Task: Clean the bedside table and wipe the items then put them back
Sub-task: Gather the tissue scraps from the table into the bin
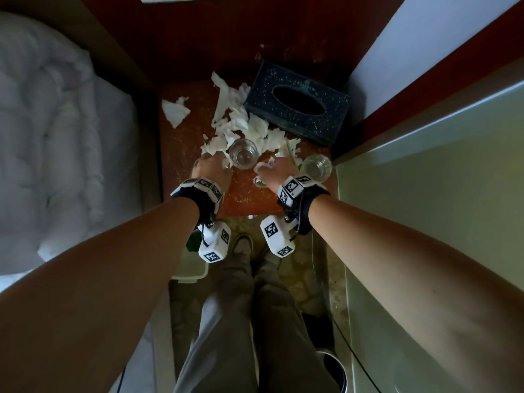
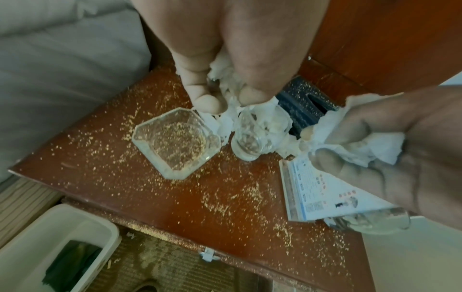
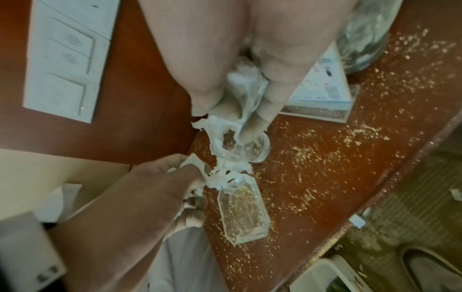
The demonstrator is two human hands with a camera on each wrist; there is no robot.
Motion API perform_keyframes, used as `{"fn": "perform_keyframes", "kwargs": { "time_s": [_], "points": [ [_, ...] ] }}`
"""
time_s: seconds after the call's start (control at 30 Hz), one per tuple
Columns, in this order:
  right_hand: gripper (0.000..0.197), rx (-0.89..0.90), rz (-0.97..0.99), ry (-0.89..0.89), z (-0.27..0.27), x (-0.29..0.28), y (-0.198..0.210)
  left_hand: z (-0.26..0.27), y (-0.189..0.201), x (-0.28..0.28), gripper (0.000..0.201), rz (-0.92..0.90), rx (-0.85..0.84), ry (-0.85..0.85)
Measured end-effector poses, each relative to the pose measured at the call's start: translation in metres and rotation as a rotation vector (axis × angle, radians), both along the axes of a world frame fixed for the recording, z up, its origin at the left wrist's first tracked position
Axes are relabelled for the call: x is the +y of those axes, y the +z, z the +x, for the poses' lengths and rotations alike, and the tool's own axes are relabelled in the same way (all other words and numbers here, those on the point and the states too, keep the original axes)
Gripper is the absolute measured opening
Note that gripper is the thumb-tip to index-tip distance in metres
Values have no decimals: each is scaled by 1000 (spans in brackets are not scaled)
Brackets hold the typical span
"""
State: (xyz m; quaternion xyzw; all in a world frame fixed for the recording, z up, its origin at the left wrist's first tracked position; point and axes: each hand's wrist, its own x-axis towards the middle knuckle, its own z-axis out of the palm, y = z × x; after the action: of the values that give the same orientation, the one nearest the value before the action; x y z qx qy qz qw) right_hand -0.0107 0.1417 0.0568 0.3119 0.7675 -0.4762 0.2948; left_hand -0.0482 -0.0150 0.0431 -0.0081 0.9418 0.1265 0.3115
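Note:
The red-brown bedside table point(image 1: 243, 199) is strewn with pale crumbs and torn white tissue scraps point(image 1: 229, 114). My left hand point(image 1: 211, 165) grips a wad of tissue point(image 2: 225, 89) just behind an octagonal glass ashtray point(image 2: 175, 144) full of crumbs. My right hand point(image 1: 279, 167) pinches another tissue wad point(image 3: 243, 92) over a small round glass point(image 3: 250, 150). The same glass point(image 1: 243, 156) stands between the two hands. A second glass point(image 1: 316, 167) is at the table's right edge. A printed card stand point(image 2: 320, 193) lies under my right hand.
A dark tissue box point(image 1: 296, 104) fills the back right of the table. The bed point(image 1: 51, 137) is on the left, a pale cabinet point(image 1: 439, 194) on the right. A white bin point(image 2: 50, 247) stands on the floor in front. A switch panel point(image 3: 67, 59) is on the wall.

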Motion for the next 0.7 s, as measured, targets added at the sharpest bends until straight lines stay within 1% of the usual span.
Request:
{"fn": "perform_keyframes", "kwargs": {
  "time_s": [0.03, 0.07, 0.13, 0.17, 0.2, 0.23, 0.33, 0.43, 0.5, 0.6, 0.7],
  "points": [
    [12, -7, -55, -37, -1, -2, 2, -2, 2, 0, 42, -21, -14, 6],
    [15, 9, -93, -69, -4, 0, 7, -7, 7, 2, 45, -36, -15, 13],
    [37, 57, -98, -73, -10, 4, 16, -14, 16, 2, 47, -38, 8, 34],
    [51, 75, -64, -46, -14, 5, 21, -18, 18, 2, 45, -35, 26, 40],
    [58, 84, -20, -7, -20, 7, 26, -23, 20, 1, 42, -36, 38, 42],
    [57, 89, 28, 33, -26, 9, 29, -28, 21, 0, 39, -42, 43, 44],
    [33, 131, 142, 150, -50, 12, 33, -42, 20, -5, 30, -48, 52, 64],
    [24, 156, 186, 183, -72, 8, 31, -58, 16, -17, 31, -35, 44, 106],
    [23, 142, 188, 206, -86, 2, 28, -70, 11, -27, 32, -15, 35, 121],
    [27, 128, 213, 246, -110, -12, 18, -90, 2, -41, 26, 18, 44, 119],
    [34, 112, 255, 289, -136, -26, 3, -112, -7, -53, 33, 1, 25, 99]
  ]
}}
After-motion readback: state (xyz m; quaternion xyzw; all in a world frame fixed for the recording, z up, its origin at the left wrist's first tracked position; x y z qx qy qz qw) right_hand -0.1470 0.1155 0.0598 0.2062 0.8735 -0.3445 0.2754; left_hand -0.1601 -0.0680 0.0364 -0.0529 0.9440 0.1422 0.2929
